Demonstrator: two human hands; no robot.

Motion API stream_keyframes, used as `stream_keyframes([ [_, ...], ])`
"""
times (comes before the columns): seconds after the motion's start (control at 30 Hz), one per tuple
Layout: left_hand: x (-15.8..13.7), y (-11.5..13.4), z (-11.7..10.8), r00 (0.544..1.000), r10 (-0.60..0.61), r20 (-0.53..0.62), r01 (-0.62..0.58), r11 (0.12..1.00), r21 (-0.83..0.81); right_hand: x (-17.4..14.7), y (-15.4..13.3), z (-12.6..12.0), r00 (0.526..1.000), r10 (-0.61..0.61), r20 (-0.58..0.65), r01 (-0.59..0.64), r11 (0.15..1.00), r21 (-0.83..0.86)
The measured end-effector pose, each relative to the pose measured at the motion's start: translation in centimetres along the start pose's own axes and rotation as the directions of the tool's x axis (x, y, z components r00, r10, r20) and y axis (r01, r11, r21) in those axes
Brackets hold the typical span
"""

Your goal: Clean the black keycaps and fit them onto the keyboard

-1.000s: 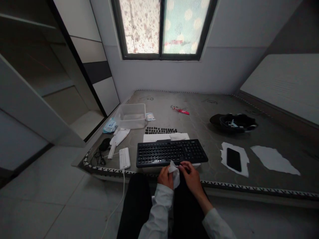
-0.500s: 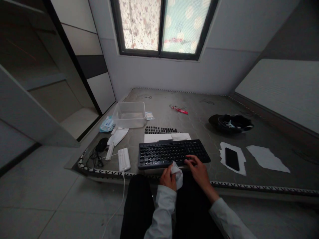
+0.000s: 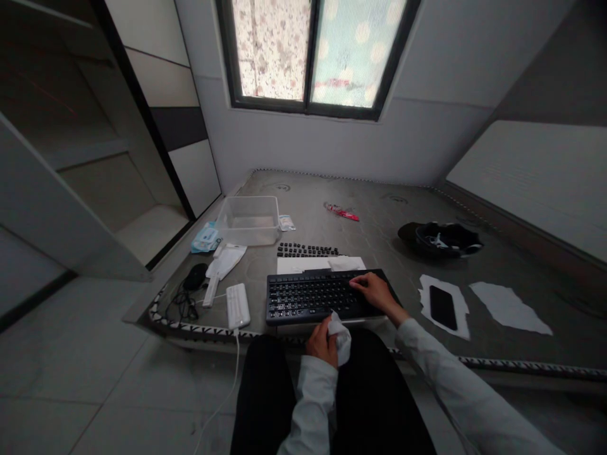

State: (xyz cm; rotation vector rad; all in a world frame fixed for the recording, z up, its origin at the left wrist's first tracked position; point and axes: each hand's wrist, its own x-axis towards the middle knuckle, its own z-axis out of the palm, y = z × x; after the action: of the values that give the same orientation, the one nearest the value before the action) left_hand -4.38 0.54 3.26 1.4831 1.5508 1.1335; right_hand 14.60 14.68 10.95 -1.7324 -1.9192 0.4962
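Note:
A black keyboard lies near the bed's front edge. In my left hand, closed in front of the keyboard, is a crumpled white tissue. My right hand reaches over the right part of the keyboard, thumb and fingertips drawn together at its upper keys. Whether a small piece sits between those fingertips is too small to make out. Behind the keyboard are a white sheet with a folded white piece on it, and several loose black keycaps in rows.
A clear plastic box, blue masks, a black mouse and a white power bank with a cable are on the left. On the right lie a phone on paper, another paper piece and a black cap.
My right hand has moved up from the keyboard's front edge to its upper right keys. My left hand keeps the tissue at nearly the same place. The view has shifted slightly.

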Motion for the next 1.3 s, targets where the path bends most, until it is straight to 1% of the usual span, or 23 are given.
stream_keyframes([
  [0.3,-0.1,-0.2,0.3,1.0,-0.005,-0.011,0.005,1.0,-0.008,-0.2,0.2,0.0,0.995,0.091,0.027,-0.091,0.996,-0.026],
  [0.5,0.0,-0.5,0.6,1.0,0.017,-0.008,-0.017,1.0,-0.026,-0.5,0.0,0.2,0.989,0.139,0.048,-0.137,0.99,-0.031],
  [0.7,0.0,-0.2,0.3,1.0,0.002,0.001,-0.002,0.999,-0.034,-0.5,-0.1,0.3,0.98,0.187,0.066,-0.184,0.982,-0.048],
  [0.87,0.0,0.1,0.3,1.0,-0.027,0.004,0.027,0.999,-0.042,-0.4,-0.5,0.2,0.977,0.199,0.083,-0.193,0.978,-0.073],
  [1.07,0.0,-0.4,0.5,0.999,-0.044,0.019,0.045,0.998,-0.039,-0.2,-0.8,-0.3,0.973,0.206,0.101,-0.197,0.976,-0.094],
  [1.3,-0.1,-0.3,0.2,0.999,-0.007,0.042,0.007,1.0,0.001,0.5,-1.1,-0.8,0.972,0.187,0.14,-0.171,0.978,-0.118],
])
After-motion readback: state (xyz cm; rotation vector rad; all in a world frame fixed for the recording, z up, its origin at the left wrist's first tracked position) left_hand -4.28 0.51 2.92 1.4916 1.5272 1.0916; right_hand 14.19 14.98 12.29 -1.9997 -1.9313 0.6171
